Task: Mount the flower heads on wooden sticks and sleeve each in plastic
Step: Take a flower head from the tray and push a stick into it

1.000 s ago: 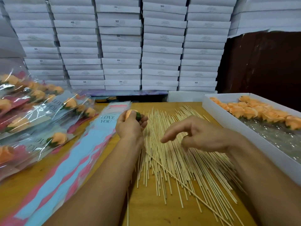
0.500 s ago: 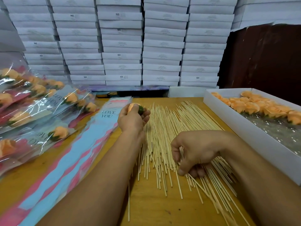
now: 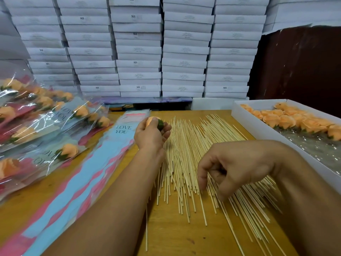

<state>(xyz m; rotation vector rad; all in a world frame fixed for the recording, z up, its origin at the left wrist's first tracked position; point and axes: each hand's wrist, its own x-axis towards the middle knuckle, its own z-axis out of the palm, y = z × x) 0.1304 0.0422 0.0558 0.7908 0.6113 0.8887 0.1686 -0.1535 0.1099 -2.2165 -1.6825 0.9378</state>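
Left hand (image 3: pixel 151 134) holding flower head (image 3: pixel 152 120), sleeved flowers (image 3: pixel 46 122) beside, stacked boxes (image 3: pixel 138 48) behind

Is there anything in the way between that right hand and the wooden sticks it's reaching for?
Nothing visible. The right hand hangs directly over the loose pile of wooden sticks on the table, its fingertips down among them. The left hand, gripping a flower head, is off to the side.

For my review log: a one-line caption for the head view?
Left hand holds a flower head; right hand reaches into sticks.
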